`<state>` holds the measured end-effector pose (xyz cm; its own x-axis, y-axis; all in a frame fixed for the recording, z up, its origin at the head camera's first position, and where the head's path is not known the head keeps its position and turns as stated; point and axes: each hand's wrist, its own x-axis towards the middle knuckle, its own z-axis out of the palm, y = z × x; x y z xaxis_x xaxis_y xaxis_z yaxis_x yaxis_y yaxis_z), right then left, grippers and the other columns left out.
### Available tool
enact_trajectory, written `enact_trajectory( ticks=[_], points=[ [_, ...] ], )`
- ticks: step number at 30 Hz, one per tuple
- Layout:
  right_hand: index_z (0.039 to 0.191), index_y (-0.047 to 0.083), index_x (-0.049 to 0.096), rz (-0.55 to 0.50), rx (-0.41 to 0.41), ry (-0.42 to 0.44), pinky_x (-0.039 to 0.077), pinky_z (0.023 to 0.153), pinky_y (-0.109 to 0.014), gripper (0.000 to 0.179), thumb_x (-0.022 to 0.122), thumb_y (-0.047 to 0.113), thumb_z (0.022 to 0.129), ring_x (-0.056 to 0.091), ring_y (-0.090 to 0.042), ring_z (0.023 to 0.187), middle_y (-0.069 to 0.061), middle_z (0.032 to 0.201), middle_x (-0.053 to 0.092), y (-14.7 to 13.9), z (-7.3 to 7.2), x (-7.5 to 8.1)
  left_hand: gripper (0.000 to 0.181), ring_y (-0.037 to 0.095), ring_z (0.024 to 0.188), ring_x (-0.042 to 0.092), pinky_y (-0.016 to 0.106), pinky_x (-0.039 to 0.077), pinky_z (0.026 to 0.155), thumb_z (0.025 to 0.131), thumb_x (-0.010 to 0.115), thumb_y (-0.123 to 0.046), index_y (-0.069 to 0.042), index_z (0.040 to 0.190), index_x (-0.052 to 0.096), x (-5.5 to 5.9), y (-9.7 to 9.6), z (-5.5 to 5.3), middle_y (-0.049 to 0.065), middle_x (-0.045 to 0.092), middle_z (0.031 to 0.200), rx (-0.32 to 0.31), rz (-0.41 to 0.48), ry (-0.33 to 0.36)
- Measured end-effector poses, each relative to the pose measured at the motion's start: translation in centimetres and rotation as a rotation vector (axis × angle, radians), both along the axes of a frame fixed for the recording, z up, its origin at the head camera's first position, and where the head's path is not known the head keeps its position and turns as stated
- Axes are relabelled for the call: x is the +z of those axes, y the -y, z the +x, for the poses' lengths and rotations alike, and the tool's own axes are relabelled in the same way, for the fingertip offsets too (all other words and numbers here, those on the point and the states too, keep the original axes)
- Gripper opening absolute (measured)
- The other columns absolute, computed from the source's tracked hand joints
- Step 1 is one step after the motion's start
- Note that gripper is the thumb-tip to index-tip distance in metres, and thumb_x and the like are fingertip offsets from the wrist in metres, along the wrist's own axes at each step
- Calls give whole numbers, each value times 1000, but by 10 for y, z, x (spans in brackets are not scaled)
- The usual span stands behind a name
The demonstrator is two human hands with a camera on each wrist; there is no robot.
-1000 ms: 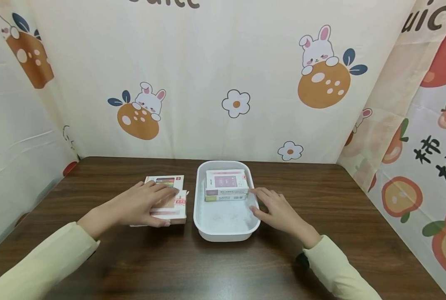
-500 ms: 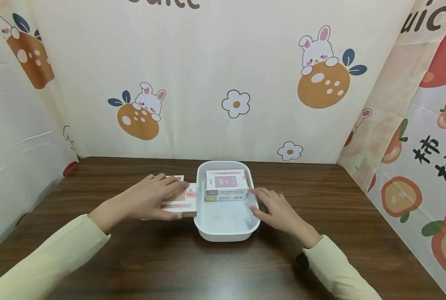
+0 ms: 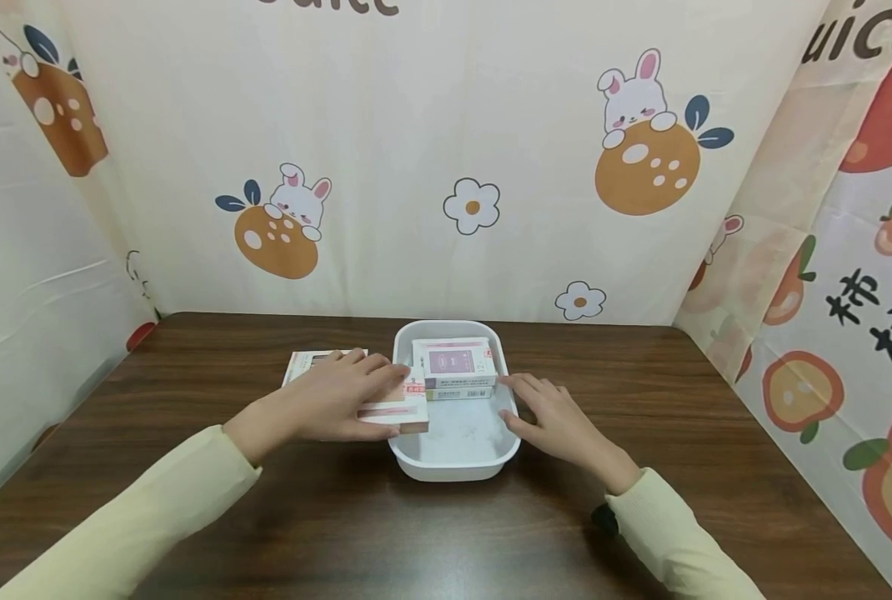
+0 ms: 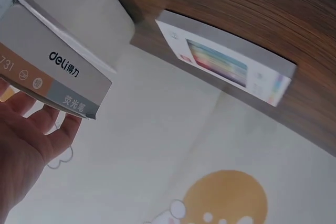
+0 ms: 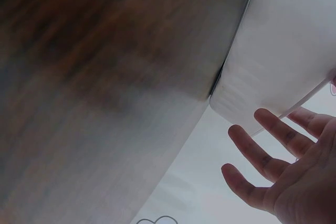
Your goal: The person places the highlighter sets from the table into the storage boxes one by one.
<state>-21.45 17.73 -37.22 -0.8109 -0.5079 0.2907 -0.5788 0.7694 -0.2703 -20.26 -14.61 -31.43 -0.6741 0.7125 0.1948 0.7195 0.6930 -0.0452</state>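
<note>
My left hand (image 3: 341,396) grips a white and pink deli highlighter box (image 3: 416,400) from above and holds it over the left rim of the white plastic tray (image 3: 446,472). In the left wrist view, the raised highlighter box (image 4: 58,59) shows its printed end, with fingers along one side. Inside the tray lies a white carton with a purple label (image 3: 452,362), stacked on another carton (image 3: 461,393). My right hand (image 3: 554,421) rests its fingertips at the tray's right rim. Its fingers (image 5: 254,150) look spread and loosely extended in the right wrist view.
On the table left of the tray lies a flat white box with a rainbow window (image 4: 218,61), partly hidden by my left hand in the head view. The dark wooden table (image 3: 446,542) ends against a printed curtain (image 3: 386,108).
My left hand has lifted the highlighter box off the flat box and carried it right, over the tray's left rim. The right hand and tray have stayed in place.
</note>
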Motion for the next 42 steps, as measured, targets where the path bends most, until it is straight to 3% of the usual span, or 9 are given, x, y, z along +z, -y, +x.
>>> enact_trajectory(
  ticks=[13,25,42],
  points=[
    [129,13,50,2,-4,1,40,88,-52,48,57,34,86,53,-26,112,-3,126,54,0,-1,-1,73,21,100,50,39,41,79,79,46,-68,-20,135,43,-3,-34,-9,2,55,118,-20,-35,-1],
    [129,12,50,4,0,-6,40,87,-52,48,57,35,86,53,-27,112,-4,125,55,0,-1,1,72,23,93,52,37,43,77,80,46,-68,-19,132,45,-5,-61,-17,3,56,113,-53,-46,-81],
    [129,13,50,-4,6,0,40,88,-53,48,57,31,85,53,-27,111,-3,125,55,0,-1,0,71,21,95,51,40,41,80,81,43,-69,-20,132,44,-18,-79,-23,2,55,112,-37,-55,-37]
  ],
)
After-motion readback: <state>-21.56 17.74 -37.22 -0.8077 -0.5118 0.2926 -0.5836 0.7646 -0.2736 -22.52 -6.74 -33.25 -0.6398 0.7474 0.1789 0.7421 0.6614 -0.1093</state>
